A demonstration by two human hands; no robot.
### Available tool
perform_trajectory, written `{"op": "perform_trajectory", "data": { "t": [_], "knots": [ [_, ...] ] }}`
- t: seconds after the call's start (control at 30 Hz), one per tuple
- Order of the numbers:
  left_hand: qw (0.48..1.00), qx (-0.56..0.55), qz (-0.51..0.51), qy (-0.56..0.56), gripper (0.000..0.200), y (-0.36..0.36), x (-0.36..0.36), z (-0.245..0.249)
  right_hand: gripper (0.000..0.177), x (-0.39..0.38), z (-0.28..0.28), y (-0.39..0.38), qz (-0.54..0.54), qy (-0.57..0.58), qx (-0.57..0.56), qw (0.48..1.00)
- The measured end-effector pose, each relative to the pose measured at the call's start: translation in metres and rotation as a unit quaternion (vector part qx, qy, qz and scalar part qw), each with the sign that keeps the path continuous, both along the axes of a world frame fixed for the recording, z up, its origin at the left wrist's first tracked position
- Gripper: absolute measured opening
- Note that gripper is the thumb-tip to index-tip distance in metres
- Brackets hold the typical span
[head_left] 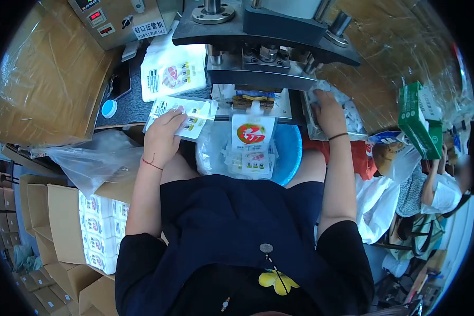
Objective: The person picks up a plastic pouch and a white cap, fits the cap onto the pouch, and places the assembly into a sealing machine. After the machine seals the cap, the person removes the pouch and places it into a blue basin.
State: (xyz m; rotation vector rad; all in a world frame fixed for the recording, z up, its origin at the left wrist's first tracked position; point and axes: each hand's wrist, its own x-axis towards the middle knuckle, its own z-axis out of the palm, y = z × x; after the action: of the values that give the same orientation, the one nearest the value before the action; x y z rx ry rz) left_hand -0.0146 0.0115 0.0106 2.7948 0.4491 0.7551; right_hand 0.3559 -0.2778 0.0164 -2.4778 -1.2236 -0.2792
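Note:
My left hand (166, 130) is closed on a flat printed pouch (199, 117), pinching it near its left side, beside a stack of similar pouches (175, 73). My right hand (330, 115) reaches into a metal tray (312, 126) of small white plastic pieces (350, 113). Its fingers curl down among them, and whatever they grip is hidden. Between the hands, a white spout pouch (253, 131) with a red and green logo hangs by its spout at the front of the sealing press (271, 76). More pouches (255, 164) lie below it in a blue tub (296, 152).
A control box (118, 23) stands at upper left. A phone (121, 81) and a blue-white cap (109, 109) lie by the stack. Cartons (68, 224) with packed pouches stand at lower left. At right are a green box (420, 121) and another person (442, 192).

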Motion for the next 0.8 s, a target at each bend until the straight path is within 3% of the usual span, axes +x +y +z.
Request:
{"op": "perform_trajectory", "data": {
  "t": [0.17, 0.27, 0.37, 0.43, 0.5, 0.6, 0.67, 0.77, 0.8],
  "knots": [
    [0.999, 0.000, 0.002, -0.047, 0.034, 0.008, -0.010, -0.020, 0.026, 0.005, -0.001, -0.015, 0.020, 0.019, -0.034, 0.999],
    [0.982, -0.165, 0.041, -0.076, 0.019, -0.004, -0.018, -0.020, 0.025, 0.023, -0.011, -0.024, 0.035, -0.047, -0.089, 0.994],
    [0.900, -0.425, -0.005, -0.092, 0.016, -0.033, -0.022, -0.018, 0.023, 0.010, 0.005, -0.030, 0.018, 0.009, 0.015, 1.000],
    [0.850, -0.511, -0.025, -0.126, 0.020, -0.053, -0.018, -0.025, 0.023, -0.012, 0.024, -0.033, 0.014, -0.017, 0.063, 0.998],
    [0.863, -0.498, -0.034, -0.083, 0.022, -0.070, -0.013, -0.027, 0.024, -0.038, 0.037, -0.033, -0.039, 0.014, 0.085, 0.996],
    [0.857, -0.512, -0.065, -0.002, 0.024, -0.091, 0.006, -0.028, 0.024, -0.086, 0.039, -0.015, 0.117, 0.128, 0.190, 0.966],
    [0.845, -0.528, -0.089, 0.004, 0.025, -0.110, 0.022, -0.014, 0.011, -0.118, 0.039, -0.002, 0.213, 0.334, 0.241, 0.886],
    [0.818, -0.563, -0.118, 0.026, 0.027, -0.125, 0.040, -0.011, 0.010, -0.145, 0.064, 0.019, 0.196, 0.319, 0.264, 0.889],
    [0.799, -0.587, -0.126, 0.034, 0.027, -0.127, 0.043, -0.010, 0.012, -0.141, 0.064, 0.020, 0.192, 0.275, 0.236, 0.912]
  ]
}}
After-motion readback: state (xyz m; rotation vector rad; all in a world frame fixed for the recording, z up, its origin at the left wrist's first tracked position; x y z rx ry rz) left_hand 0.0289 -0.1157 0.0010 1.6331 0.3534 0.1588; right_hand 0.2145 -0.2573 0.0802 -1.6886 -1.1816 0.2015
